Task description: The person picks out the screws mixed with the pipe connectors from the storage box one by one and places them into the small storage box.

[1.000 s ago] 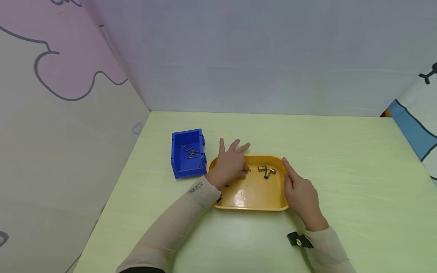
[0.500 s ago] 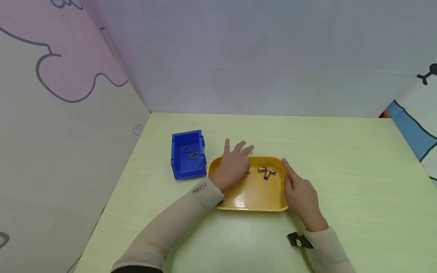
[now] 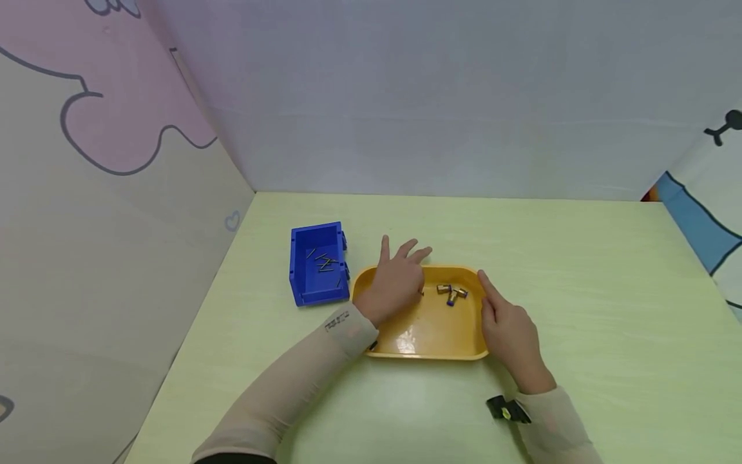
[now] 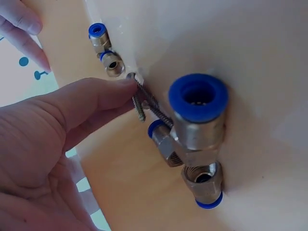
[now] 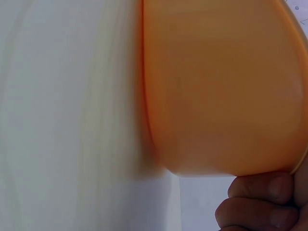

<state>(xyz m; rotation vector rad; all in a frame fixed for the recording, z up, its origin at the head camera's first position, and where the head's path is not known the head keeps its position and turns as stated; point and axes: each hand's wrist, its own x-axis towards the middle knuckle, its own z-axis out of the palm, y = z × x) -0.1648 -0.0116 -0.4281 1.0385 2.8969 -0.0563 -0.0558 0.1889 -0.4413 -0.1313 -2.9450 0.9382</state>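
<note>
A yellow tray (image 3: 443, 332) lies on the table with brass push-in fittings (image 3: 452, 295) that have blue collars. My left hand (image 3: 393, 287) reaches into its left part. In the left wrist view, the thumb and index finger pinch a screw (image 4: 139, 107) beside other screws that partly overlap it. A large fitting (image 4: 199, 113) stands close by, with several more around. My right hand (image 3: 513, 335) grips the tray's right rim, index finger along the edge; in the right wrist view, curled fingers (image 5: 257, 202) touch the tray's outer wall (image 5: 226, 86).
Left of the tray stands a blue bin (image 3: 320, 296) with several thin screws (image 3: 326, 263) on its floor. A black strap (image 3: 507, 410) hangs at my right wrist, over the pale table (image 3: 556, 245). A wall sheet (image 3: 452, 96) rises behind the table's far edge.
My left hand has shifted slightly right inside the tray and then stayed there, its fingers now covering most of the screws. My right hand keeps its place on the rim.
</note>
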